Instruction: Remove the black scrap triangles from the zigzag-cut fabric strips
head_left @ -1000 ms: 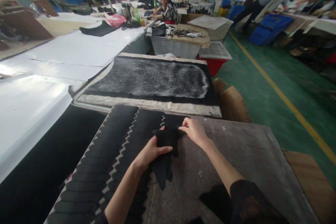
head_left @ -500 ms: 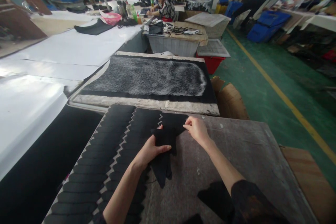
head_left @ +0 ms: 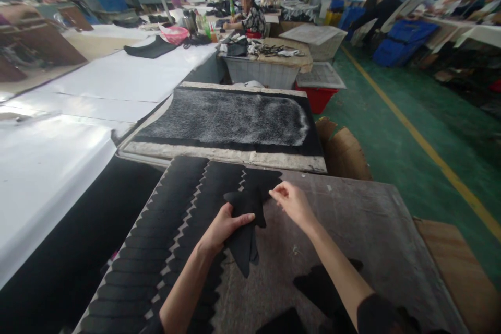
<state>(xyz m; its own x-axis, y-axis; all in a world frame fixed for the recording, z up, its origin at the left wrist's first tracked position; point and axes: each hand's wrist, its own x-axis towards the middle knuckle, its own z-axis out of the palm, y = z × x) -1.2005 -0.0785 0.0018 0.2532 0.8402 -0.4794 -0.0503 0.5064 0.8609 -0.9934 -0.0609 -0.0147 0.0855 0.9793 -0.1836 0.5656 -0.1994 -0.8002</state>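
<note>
Several dark cut fabric pieces are in my left hand, the thumb pressed over them and their pointed ends hanging down. My right hand is closed in a pinch just right of that bundle. Its fingertips meet near the dark edge of a piece; what they hold, if anything, I cannot make out. Beyond both hands lies the far end of a row of black pieces. Two longer rows of overlapping black pieces run along the left of the brown board.
Loose black pieces lie by my right forearm. Past the board is a panel with black cloth dusted white. White sheeting covers the table at left. A cardboard box stands behind right. A co-worker sits farther off.
My right hand has shifted slightly down, and the black corner it pinched has dropped from clear view. My left hand keeps its bundle. The camera view has turned slightly.
</note>
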